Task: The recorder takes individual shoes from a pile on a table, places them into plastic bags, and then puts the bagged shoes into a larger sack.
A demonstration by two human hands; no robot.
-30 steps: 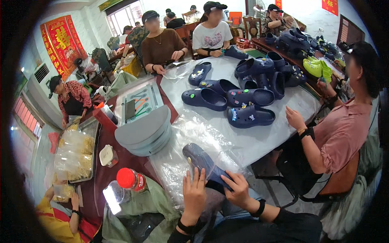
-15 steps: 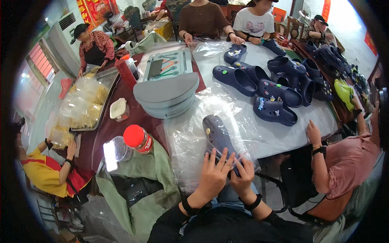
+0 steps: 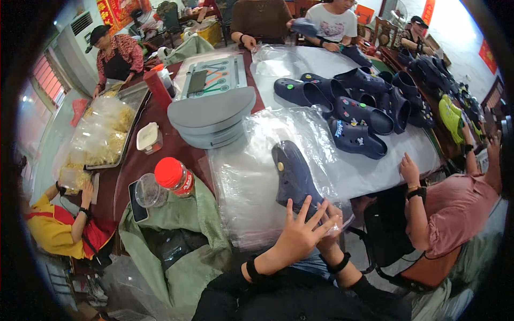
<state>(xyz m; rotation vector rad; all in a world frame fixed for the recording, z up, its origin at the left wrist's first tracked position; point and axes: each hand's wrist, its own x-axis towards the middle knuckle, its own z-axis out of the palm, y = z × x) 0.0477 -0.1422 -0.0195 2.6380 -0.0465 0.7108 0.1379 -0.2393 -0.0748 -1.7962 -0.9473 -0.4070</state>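
A navy clog [image 3: 295, 174] with a yellow charm lies inside a clear plastic bag [image 3: 257, 176], toe pointing away from me. My left hand [image 3: 300, 235] is over the bag's near end by the heel, its fingers spread and holding nothing. Close behind it, my right hand [image 3: 331, 222] has its fingers curled on the bag's near right edge; the left hand partly covers it. More flat clear bags are beneath the bagged clog. Beyond, to the right, several navy clogs [image 3: 364, 115] with coloured charms are heaped on the white-covered table [image 3: 385, 171].
Left of the bags are a red-lidded jar [image 3: 170, 174], a round clear tub [image 3: 151, 190], a dark phone [image 3: 137, 203] and a green sack [image 3: 206, 224]. A grey half-round stack [image 3: 211, 117] stands farther back. Co-workers sit around the tables; one at right rests a hand [image 3: 411, 174] nearby.
My left hand has lifted off the clog and moved right, fingers spreading, partly over my right hand. The phone screen has gone dark. Across the table, a person has picked up a clog.
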